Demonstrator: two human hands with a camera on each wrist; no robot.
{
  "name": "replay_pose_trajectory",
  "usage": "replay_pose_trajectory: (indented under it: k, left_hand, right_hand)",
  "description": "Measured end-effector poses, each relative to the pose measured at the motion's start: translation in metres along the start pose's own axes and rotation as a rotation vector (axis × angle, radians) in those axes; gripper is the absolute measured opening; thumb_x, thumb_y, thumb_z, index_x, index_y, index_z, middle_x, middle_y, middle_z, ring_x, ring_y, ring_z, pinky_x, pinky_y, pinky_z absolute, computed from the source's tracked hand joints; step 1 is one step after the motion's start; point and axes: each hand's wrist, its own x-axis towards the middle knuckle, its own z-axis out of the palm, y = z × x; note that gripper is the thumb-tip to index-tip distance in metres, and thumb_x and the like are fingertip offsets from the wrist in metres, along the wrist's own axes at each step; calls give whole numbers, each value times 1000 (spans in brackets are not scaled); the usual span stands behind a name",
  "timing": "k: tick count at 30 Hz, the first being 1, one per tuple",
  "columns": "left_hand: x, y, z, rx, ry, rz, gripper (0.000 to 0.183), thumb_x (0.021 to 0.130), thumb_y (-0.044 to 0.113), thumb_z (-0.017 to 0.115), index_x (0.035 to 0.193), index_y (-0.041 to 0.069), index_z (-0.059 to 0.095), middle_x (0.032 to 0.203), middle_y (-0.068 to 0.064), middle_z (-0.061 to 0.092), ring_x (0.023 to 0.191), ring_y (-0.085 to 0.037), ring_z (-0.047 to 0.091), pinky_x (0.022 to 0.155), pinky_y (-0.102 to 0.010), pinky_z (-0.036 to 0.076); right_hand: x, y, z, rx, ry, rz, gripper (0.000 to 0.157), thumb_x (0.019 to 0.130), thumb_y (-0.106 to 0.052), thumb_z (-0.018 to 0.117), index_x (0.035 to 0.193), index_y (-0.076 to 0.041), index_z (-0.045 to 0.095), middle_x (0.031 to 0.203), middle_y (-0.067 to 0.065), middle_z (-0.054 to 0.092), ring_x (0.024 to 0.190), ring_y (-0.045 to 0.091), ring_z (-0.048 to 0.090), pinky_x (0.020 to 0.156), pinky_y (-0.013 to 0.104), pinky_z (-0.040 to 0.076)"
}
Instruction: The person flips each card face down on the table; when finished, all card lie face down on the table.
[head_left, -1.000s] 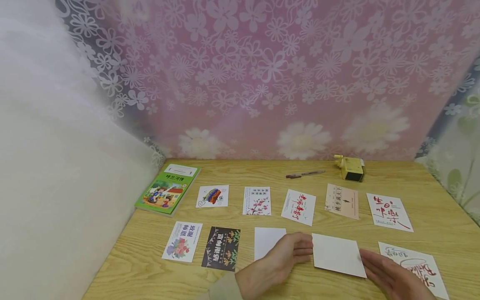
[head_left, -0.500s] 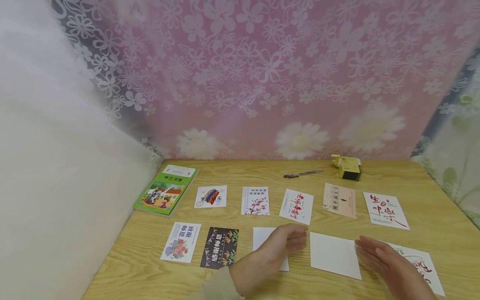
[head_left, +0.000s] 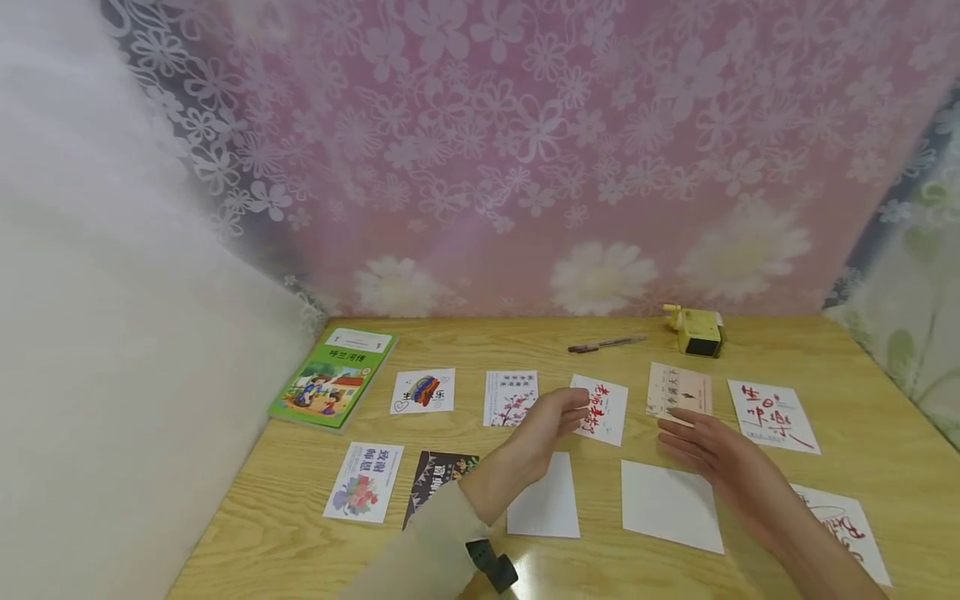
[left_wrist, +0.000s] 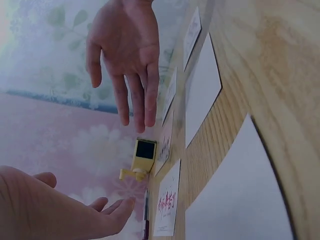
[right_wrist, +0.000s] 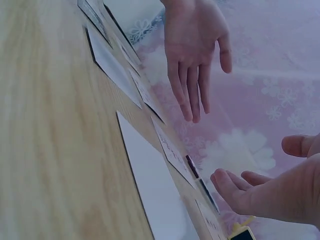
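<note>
White, blank, rectangular paper card (head_left: 671,507), lower right of centre in the head view, lies flat right of its blank white twin (head_left: 546,508)! Long axis runs roughly left-right, dipping rightward; its bare face shows no heading. Good handling, I'd judge: light, level pressure on opposite edges. Left hand (head_left: 543,427) and right hand (head_left: 712,454) hover, palms facing, fingers extended, gripping nothing. Upper right on the wooden surface (head_left: 465,343): yellow, boxy device (head_left: 699,332).
</note>
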Motion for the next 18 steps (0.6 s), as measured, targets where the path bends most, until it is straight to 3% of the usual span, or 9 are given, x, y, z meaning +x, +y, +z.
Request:
replay_pose_trajectory:
  k: [4, 9, 14, 18]
  left_hand:
    - [18, 2, -3, 13, 41, -20, 53, 100, 32, 52, 142, 0, 57, 149, -19, 51, 142, -38, 44, 126, -49, 28]
    - [39, 1, -7, 20, 97, -66, 48, 99, 32, 53, 136, 1, 58, 142, -17, 49, 138, -35, 42, 124, -53, 25]
    - [54, -4, -10, 2, 154, -86, 36, 95, 27, 57, 122, 4, 56, 124, -12, 49, 125, -31, 44, 118, -48, 32]
    - [57, -5, -10, 13, 150, -74, 49, 96, 27, 57, 136, -1, 53, 133, -16, 49, 130, -33, 46, 120, -46, 35]
  right_hand:
    - [21, -1, 6, -47, 89, 52, 39, 116, -27, 33, 150, -14, 46, 131, -9, 67, 124, 7, 64, 108, 26, 51]
    - [42, 2, 9, -121, 209, 141, 71, 114, -37, 39, 162, 6, 11, 137, 0, 61, 120, 6, 64, 109, 29, 51]
    - [55, 7, 12, -147, 257, 198, 75, 113, -43, 38, 164, 5, 9, 158, 29, 38, 119, 7, 63, 112, 30, 49]
    - [59, 8, 14, -84, 245, 210, 75, 113, -44, 37, 165, 2, 9, 165, 36, 19, 127, 13, 59, 117, 34, 44]
